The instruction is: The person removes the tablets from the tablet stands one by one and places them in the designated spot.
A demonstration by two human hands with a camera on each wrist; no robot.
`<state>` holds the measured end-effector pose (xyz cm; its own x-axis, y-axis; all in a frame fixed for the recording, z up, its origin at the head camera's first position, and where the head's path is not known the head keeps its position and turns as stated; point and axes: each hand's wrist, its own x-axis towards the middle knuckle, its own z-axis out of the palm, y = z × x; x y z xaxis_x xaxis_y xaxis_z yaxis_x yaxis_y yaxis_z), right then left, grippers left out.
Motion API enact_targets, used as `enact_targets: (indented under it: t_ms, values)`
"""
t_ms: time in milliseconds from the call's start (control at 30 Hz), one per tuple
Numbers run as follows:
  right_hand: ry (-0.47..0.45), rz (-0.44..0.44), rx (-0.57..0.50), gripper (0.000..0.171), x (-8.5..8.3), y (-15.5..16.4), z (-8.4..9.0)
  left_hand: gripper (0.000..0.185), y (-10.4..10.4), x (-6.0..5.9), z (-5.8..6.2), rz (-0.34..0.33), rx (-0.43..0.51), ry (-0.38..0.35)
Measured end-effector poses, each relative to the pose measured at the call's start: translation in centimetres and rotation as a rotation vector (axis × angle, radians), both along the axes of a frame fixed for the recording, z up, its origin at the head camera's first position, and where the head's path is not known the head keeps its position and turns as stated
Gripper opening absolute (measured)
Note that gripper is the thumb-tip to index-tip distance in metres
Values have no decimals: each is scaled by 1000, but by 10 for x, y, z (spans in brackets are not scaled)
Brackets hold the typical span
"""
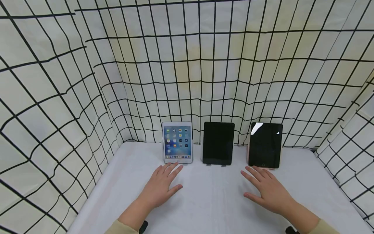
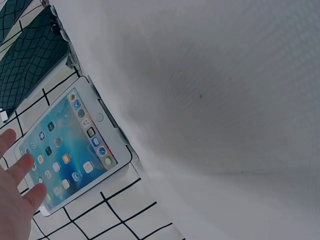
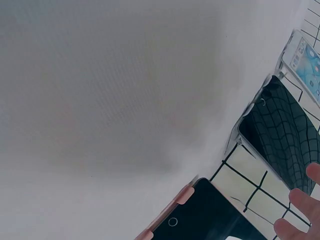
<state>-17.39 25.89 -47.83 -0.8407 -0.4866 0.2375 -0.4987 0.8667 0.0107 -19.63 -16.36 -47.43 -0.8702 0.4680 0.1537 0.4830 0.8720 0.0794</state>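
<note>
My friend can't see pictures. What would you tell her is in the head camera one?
Two open hands, left hand and right hand, rest flat on a white table before three upright tablets. The white tablet at left shows app icons; the middle tablet and pink-edged tablet are dark.

**Two tablets propped on the table, one lit, one dark**

The white tablet [image 1: 177, 142] stands nearly upright on a little stand at about 11 o'clock, screen on, blue home screen full of app icons. The pink-edged tablet [image 1: 265, 145] stands at about 1 o'clock, leaning back a bit, screen black with a glare patch up top.
</note>
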Motion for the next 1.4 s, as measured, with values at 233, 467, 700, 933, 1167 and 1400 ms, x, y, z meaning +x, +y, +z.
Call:
enact_targets:
  t_ms: [233, 467, 700, 933, 1167, 1400]
  values:
    - [-6, 5, -17, 78, -3, -3, 1, 70, 0, -1, 1, 11, 54, 3]
    - [-19, 10, -57, 74, -7, -7, 4, 69, 1, -3, 2, 28, 62, 10]
    - [-53, -16, -75, 74, -13, -9, 4, 69, -1, -4, 0, 42, 64, 17]
    - [-48, -18, -111, 72, -16, -13, 4, 69, -5, -5, -1, 77, 62, 21]
    - [-37, -14, -125, 71, -19, -20, 5, 68, -9, -8, -3, 102, 105, 40]
    - [-50, -27, -138, 71, -23, -22, 3, 66, -11, -8, -6, 101, 144, 68]
